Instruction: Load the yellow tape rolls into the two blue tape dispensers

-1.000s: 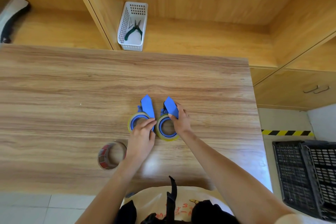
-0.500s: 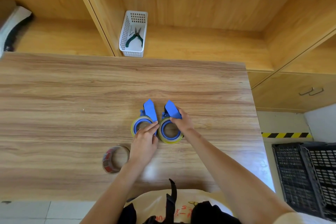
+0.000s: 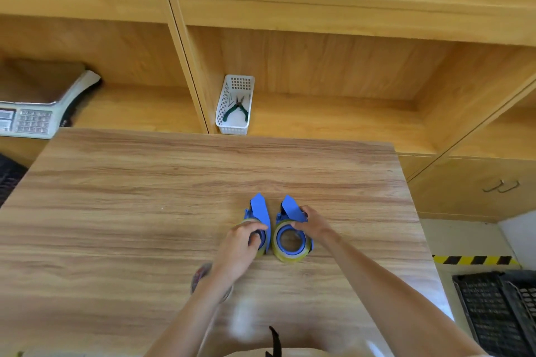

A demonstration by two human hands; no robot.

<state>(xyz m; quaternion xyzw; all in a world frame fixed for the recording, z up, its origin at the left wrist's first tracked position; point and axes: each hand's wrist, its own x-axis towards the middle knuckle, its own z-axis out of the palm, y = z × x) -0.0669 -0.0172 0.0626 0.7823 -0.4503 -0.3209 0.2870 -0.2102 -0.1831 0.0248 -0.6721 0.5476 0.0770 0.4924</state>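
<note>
Two blue tape dispensers lie side by side on the wooden table, each with a yellow tape roll around its hub. My left hand rests on the left dispenser, fingers curled over its yellow roll and hiding most of it. My right hand grips the right dispenser at its side, next to its yellow roll, whose blue hub is plainly visible.
A reddish tape roll lies partly hidden under my left forearm. A white basket with green-handled pliers stands on the shelf behind the table. A scale sits far left; black crates are on the floor at right.
The view has tilted up, showing more of the shelves. My left hand has slid further over the left dispenser's roll. My right hand stays on the right dispenser.
</note>
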